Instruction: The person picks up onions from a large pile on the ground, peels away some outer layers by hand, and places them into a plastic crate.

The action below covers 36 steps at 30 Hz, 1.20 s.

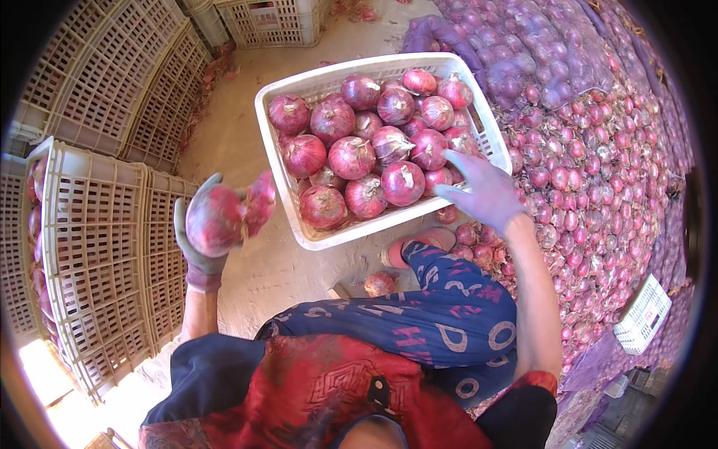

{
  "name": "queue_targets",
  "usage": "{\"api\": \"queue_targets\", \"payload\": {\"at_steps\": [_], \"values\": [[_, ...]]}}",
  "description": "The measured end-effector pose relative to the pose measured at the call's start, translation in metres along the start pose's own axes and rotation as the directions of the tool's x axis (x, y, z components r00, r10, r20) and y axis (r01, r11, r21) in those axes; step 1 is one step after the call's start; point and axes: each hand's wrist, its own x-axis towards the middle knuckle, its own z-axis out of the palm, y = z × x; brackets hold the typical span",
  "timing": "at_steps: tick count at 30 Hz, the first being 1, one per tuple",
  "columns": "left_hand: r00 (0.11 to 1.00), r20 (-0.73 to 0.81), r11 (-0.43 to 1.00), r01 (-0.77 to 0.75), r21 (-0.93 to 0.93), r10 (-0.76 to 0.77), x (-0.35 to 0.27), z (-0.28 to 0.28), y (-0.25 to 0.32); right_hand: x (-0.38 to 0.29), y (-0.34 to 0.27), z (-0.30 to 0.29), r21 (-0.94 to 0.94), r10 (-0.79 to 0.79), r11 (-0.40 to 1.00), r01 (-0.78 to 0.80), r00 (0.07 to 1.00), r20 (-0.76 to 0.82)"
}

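My left hand, in a grey glove, holds a large red onion to the left of a white plastic crate. Loose reddish skin hangs at that onion's right side. The crate is full of red onions. Over its near right rim reaches my gloved right hand, with thumb and forefinger spread beside a red onion. Nothing shows held in it, though its other fingers are partly hidden.
Stacked plastic crates stand at the left, another crate at the top. A large heap of red onions and purple mesh sacks fill the right. A single onion lies on the floor by my leg. A white basket sits at the far right.
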Motion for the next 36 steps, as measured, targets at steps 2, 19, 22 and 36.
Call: {"api": "queue_targets", "payload": {"at_steps": [2,19,22,36], "values": [[1.0,-0.004,0.998,-0.006,-0.067,0.006,-0.006,-0.007,-0.004,0.043,-0.033,0.006,0.059,-0.139,0.989,0.133,0.985,0.107],[0.869,0.307,0.922,0.357,0.152,-0.388,-0.011,0.038,-0.077,-0.019,-0.153,0.091,0.644,-0.304,0.76,0.09,0.925,0.23],[0.833,0.352,0.901,0.424,0.09,-0.427,-0.009,0.034,-0.074,-0.024,-0.165,0.092,0.596,-0.263,0.796,0.103,0.946,0.188],[0.747,0.395,0.804,0.594,-0.033,-0.536,-0.032,0.012,-0.076,-0.015,-0.145,0.072,0.106,-0.187,0.981,0.163,0.941,0.282]]}}
